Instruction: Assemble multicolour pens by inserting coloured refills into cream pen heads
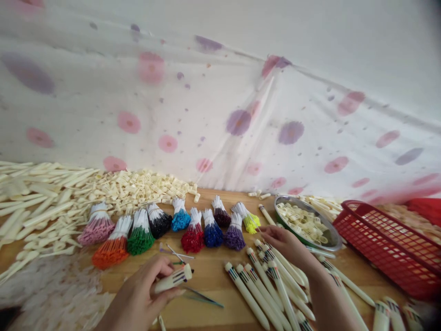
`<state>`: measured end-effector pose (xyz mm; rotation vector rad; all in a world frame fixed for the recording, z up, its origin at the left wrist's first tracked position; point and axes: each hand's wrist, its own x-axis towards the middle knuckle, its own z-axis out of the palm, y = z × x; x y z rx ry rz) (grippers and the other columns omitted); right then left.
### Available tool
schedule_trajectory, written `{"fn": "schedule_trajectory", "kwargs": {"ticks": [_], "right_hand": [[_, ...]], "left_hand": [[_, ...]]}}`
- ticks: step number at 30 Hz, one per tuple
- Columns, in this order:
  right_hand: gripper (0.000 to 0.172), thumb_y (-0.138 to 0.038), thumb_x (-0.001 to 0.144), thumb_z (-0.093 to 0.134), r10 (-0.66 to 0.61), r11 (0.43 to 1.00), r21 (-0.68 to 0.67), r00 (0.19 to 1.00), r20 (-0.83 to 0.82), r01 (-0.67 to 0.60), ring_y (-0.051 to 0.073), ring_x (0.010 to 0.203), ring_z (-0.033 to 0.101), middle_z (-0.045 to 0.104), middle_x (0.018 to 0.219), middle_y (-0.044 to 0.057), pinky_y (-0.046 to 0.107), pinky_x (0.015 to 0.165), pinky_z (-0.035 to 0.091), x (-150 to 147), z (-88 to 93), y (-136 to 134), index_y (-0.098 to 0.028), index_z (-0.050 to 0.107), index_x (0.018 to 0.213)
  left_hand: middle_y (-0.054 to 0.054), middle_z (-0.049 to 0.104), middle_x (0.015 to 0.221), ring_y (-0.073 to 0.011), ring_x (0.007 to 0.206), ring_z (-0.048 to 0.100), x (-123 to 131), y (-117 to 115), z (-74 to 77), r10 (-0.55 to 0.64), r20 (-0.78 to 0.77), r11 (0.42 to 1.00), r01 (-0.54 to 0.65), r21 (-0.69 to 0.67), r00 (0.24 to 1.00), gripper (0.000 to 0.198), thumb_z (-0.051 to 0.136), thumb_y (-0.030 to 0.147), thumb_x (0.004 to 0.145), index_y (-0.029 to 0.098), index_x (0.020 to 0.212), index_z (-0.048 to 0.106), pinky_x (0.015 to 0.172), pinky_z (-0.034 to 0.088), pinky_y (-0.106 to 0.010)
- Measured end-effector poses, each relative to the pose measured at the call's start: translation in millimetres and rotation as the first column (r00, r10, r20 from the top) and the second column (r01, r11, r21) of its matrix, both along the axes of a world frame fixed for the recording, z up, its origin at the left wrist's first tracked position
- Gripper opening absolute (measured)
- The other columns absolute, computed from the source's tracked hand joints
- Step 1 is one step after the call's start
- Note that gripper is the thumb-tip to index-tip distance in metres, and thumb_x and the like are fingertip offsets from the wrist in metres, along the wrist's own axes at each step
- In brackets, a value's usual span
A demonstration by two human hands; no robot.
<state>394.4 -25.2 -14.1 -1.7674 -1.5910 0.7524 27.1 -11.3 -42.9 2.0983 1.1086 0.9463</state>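
Note:
My left hand (pixel 144 292) is closed around a cream pen barrel (pixel 172 279) with coloured sliders at its tip, held just above the wooden table (pixel 206 271). My right hand (pixel 287 243) reaches forward over a row of assembled cream pens (pixel 262 285), fingers pinched near the yellow refill bundle (pixel 250 219); what it pinches is too small to name. Bundles of coloured refills lie in an arc ahead: pink (pixel 97 226), orange (pixel 112 248), green (pixel 140 235), black (pixel 159 220), light blue (pixel 179 216), red (pixel 193 234), dark blue (pixel 212 231), purple (pixel 234 234).
A metal bowl (pixel 336 239) of cream plastic parts sits right of my hand, beside a red plastic basket (pixel 392 243). Piles of cream barrels and clips (pixel 138 184) cover the left side. A flowered plastic sheet (pixel 220 115) hangs behind. Loose refills (pixel 203 298) lie near my left hand.

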Motion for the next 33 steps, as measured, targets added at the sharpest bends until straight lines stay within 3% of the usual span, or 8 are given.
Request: {"fn": "schedule_trajectory", "kwargs": {"ticks": [2,4,8,11,20,26,33], "right_hand": [[0.037,-0.054,0.077,0.055,0.026,1.000,0.010,0.999,0.022,-0.026,0.020,0.073,0.058,0.065,0.077,0.005,0.028,0.065,0.041,-21.5,19.1,-8.3,-0.018,0.057,0.069],[0.031,-0.047,0.084,0.051,0.162,0.987,-0.003,0.980,0.119,-0.162,0.015,0.064,0.055,0.063,0.069,0.002,0.024,0.058,0.038,-49.6,39.6,-17.4,-0.018,0.061,0.078],[0.020,-0.032,0.088,0.050,0.452,0.891,-0.071,0.856,0.251,-0.449,0.011,0.060,0.051,0.061,0.068,-0.001,0.020,0.057,0.035,-97.8,65.2,-31.1,-0.019,0.060,0.077],[0.016,-0.027,0.088,0.052,0.539,0.837,-0.094,0.785,0.307,-0.538,0.010,0.062,0.051,0.062,0.070,-0.001,0.019,0.057,0.034,-106.3,65.6,-34.6,-0.019,0.058,0.075],[0.017,-0.027,0.089,0.050,0.534,0.836,-0.075,0.775,0.338,-0.543,0.011,0.064,0.052,0.061,0.071,0.000,0.020,0.060,0.035,-97.0,60.4,-35.3,-0.018,0.057,0.077],[0.016,-0.026,0.090,0.049,0.557,0.822,-0.066,0.775,0.298,-0.565,0.010,0.066,0.053,0.062,0.073,-0.001,0.019,0.060,0.035,-105.4,57.0,-35.2,-0.019,0.056,0.078],[0.016,-0.026,0.090,0.049,0.565,0.814,-0.064,0.760,0.321,-0.577,0.011,0.067,0.052,0.061,0.074,-0.001,0.020,0.061,0.035,-105.4,56.6,-37.4,-0.019,0.055,0.078]], "left_hand": [[0.000,0.070,0.090,-0.0179,0.081,0.069,1.3,-2.1,7.6,-0.034,0.050,0.999,0.034,0.001,0.998,0.009,0.063,0.026,0.074,0.025,0.078,0.055,0.065,0.055,-0.023],[0.000,0.069,0.090,-0.0167,0.082,0.068,1.4,-3.3,15.5,-0.052,0.081,0.999,0.051,0.003,0.995,0.006,0.060,0.023,0.076,0.025,0.079,0.055,0.065,0.055,-0.022],[0.002,0.067,0.086,-0.0129,0.076,0.067,-4.2,0.8,25.2,-0.088,0.052,0.991,0.082,0.104,0.995,0.012,0.062,0.017,0.074,0.025,0.077,0.054,0.065,0.054,-0.019],[0.002,0.065,0.086,-0.0115,0.075,0.067,-10.8,6.6,28.8,-0.103,0.024,0.976,0.096,0.198,0.994,0.015,0.064,0.018,0.074,0.025,0.080,0.053,0.065,0.053,-0.016],[0.001,0.066,0.081,-0.0106,0.069,0.067,-12.6,8.7,37.1,-0.086,-0.088,0.908,0.114,0.403,0.992,0.013,0.055,0.036,0.084,0.023,0.083,0.050,0.062,0.053,-0.014],[-0.002,0.066,0.084,-0.0125,0.075,0.067,-11.8,7.2,32.6,-0.114,-0.147,0.900,0.165,0.404,0.983,0.012,0.052,0.034,0.086,0.022,0.084,0.049,0.066,0.053,-0.018],[-0.001,0.067,0.083,-0.0123,0.073,0.068,-10.4,5.7,37.3,-0.126,-0.134,0.905,0.169,0.390,0.983,0.010,0.052,0.032,0.086,0.022,0.084,0.051,0.064,0.054,-0.018]]}}
